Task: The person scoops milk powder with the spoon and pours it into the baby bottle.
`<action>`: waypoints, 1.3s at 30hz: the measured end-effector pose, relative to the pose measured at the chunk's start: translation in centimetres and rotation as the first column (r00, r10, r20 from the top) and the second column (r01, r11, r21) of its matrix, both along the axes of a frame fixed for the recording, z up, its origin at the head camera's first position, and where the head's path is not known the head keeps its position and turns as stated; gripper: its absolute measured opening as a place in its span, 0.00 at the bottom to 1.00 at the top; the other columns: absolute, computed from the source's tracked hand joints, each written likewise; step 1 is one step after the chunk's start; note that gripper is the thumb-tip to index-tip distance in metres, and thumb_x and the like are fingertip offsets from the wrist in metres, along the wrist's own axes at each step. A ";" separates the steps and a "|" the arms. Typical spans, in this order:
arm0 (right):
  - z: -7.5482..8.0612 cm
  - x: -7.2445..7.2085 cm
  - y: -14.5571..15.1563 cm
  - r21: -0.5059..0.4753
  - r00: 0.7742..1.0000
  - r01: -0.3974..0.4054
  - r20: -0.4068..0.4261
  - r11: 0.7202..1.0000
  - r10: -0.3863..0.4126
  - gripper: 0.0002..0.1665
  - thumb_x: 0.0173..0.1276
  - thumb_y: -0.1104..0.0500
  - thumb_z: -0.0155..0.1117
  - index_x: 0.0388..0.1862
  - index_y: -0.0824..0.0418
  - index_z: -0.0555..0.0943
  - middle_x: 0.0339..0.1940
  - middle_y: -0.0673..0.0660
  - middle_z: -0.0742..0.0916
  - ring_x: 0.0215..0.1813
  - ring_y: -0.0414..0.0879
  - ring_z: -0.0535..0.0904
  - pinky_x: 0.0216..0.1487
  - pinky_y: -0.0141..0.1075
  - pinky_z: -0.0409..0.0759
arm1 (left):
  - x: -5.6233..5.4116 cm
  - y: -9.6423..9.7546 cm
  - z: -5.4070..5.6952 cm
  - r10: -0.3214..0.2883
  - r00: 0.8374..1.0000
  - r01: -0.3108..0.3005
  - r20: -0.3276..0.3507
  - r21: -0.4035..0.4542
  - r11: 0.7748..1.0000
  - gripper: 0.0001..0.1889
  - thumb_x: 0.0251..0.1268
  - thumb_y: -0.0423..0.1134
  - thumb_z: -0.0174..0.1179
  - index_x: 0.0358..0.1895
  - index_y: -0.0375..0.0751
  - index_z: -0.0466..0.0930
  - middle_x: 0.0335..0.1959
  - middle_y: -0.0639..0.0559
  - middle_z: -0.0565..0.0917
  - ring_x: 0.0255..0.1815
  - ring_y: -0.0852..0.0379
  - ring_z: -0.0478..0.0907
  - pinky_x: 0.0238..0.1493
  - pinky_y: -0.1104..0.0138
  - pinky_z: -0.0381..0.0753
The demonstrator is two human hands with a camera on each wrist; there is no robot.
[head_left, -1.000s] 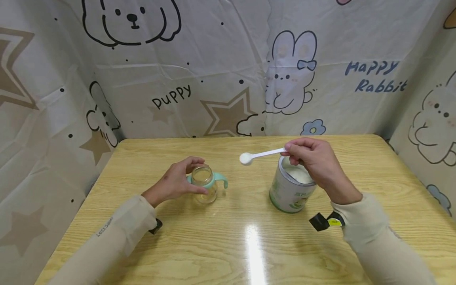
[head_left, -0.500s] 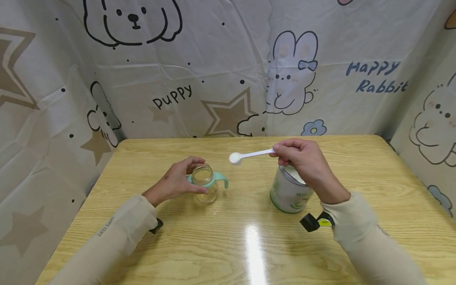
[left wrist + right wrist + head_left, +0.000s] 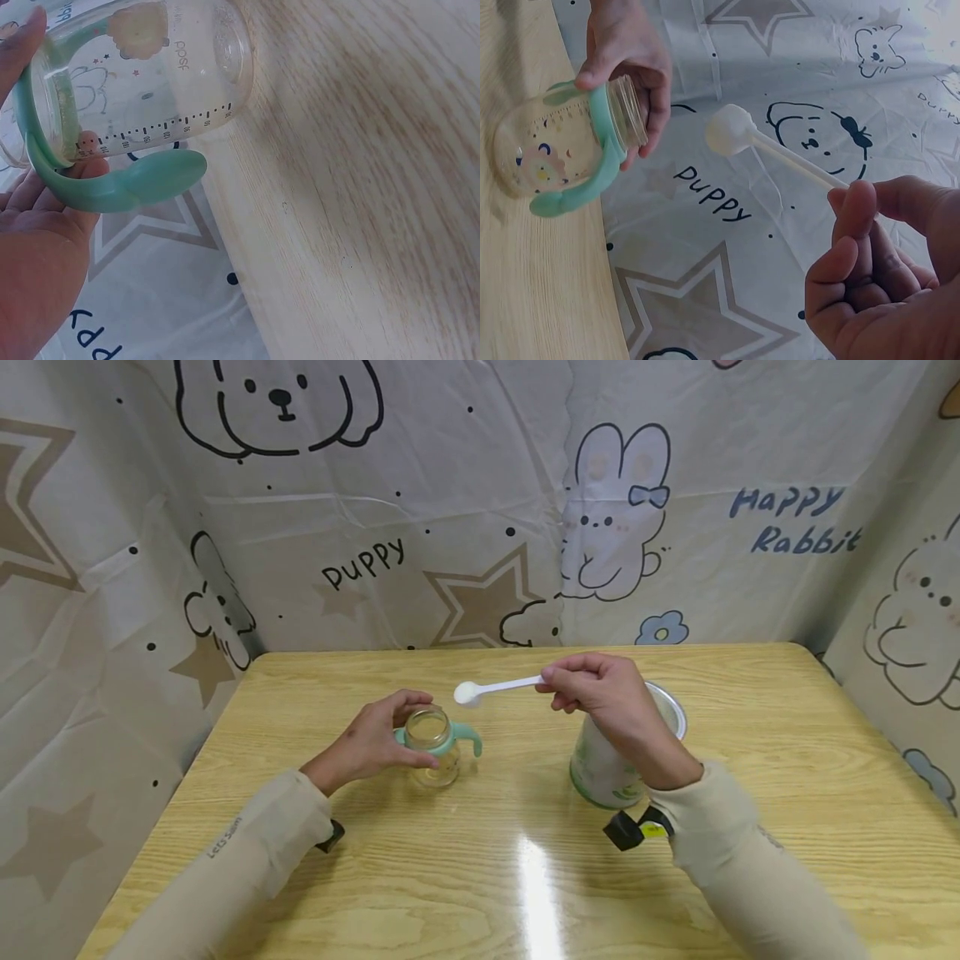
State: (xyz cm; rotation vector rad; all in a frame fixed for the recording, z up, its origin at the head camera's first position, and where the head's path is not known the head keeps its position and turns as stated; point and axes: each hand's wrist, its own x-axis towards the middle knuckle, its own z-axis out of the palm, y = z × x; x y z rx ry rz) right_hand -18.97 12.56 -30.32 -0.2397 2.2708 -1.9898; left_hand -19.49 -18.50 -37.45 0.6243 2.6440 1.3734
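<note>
Creased cartoon-print cloth [image 3: 480, 468] screens three sides of a wood-grain counter [image 3: 435, 885] in a booth-like setting, home or studio unclear.

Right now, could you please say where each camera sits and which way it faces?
Head: on the head, facing forward and down at the table; left hand, right hand and sleeves show.
Left wrist: on that wrist, facing the bottle; part of the left hand shows.
Right wrist: on that wrist, facing the scoop and bottle; both hands show.
Head and right wrist share bottle and scoop.
</note>
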 end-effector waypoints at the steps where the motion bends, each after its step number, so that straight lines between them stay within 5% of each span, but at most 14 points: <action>1: 0.0 0.0 -0.2 -0.011 1.000 -0.003 0.001 1.000 0.003 0.16 0.73 0.60 0.65 0.48 0.74 0.81 0.33 0.51 0.90 0.31 0.40 0.81 0.37 0.31 0.83 | 0.0 0.0 0.0 -0.003 1.000 0.003 -0.002 0.003 1.000 0.42 0.43 0.34 0.82 0.65 0.31 0.71 0.60 0.39 0.80 0.62 0.39 0.76 0.60 0.47 0.77; 27: -1.2 0.0 -3.4 -0.002 0.999 -0.053 -0.011 0.999 0.053 0.13 0.72 0.59 0.66 0.46 0.70 0.83 0.36 0.56 0.90 0.32 0.43 0.83 0.39 0.34 0.83 | -0.4 -0.2 0.0 -0.016 1.000 0.016 0.017 -0.010 1.000 0.42 0.42 0.34 0.82 0.64 0.30 0.71 0.59 0.37 0.80 0.62 0.39 0.77 0.62 0.47 0.75; 39: -2.3 -0.2 -4.5 0.003 0.998 -0.046 0.050 0.999 0.045 0.10 0.71 0.60 0.67 0.44 0.66 0.84 0.35 0.54 0.91 0.31 0.42 0.84 0.36 0.33 0.81 | -0.6 -0.5 0.0 -0.044 0.999 0.043 0.028 0.011 0.999 0.42 0.42 0.32 0.82 0.65 0.32 0.70 0.60 0.39 0.80 0.63 0.41 0.76 0.62 0.49 0.76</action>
